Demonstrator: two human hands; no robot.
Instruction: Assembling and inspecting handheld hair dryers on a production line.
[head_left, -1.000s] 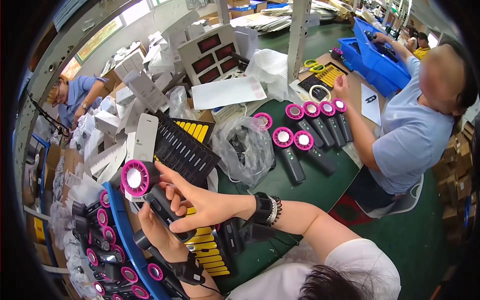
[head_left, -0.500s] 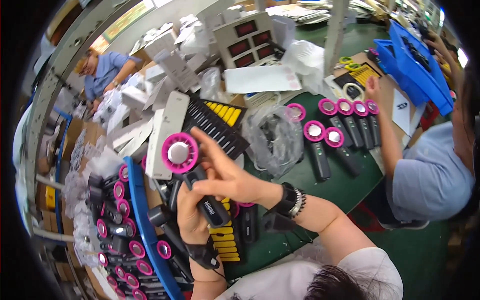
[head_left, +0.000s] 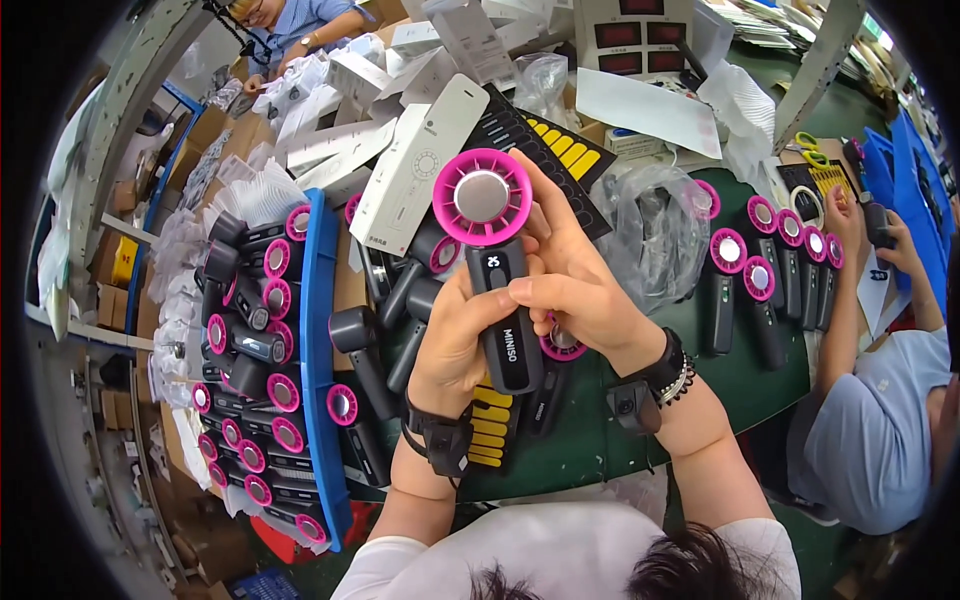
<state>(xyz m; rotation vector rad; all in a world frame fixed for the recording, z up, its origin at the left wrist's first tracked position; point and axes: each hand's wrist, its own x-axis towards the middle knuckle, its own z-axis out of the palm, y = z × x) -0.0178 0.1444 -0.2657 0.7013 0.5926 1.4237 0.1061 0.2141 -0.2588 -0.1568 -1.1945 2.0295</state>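
Both my hands hold one handheld fan (head_left: 497, 262) upright over the green table (head_left: 720, 390). It has a dark grey handle and a round pink head with a silver centre. My left hand (head_left: 455, 340) grips the handle from the left and below. My right hand (head_left: 570, 275) wraps the handle from the right, its fingers reaching up behind the pink head. Several more fans (head_left: 400, 310) lie on the table just under my hands. A long white box (head_left: 418, 165) lies just left of the fan's head.
A blue tray (head_left: 318, 360) at my left is packed with several fans. Another row of fans (head_left: 765, 275) lies at the right, by a seated person in a blue shirt (head_left: 880, 430). Clear plastic bags (head_left: 655, 225), white boxes (head_left: 330, 110) and black-and-yellow trays (head_left: 545, 145) crowd the far side.
The fan has been lifted and turned upright, now nearer my view. My right hand has shifted up from the handle toward the pink head. The view has swung right.
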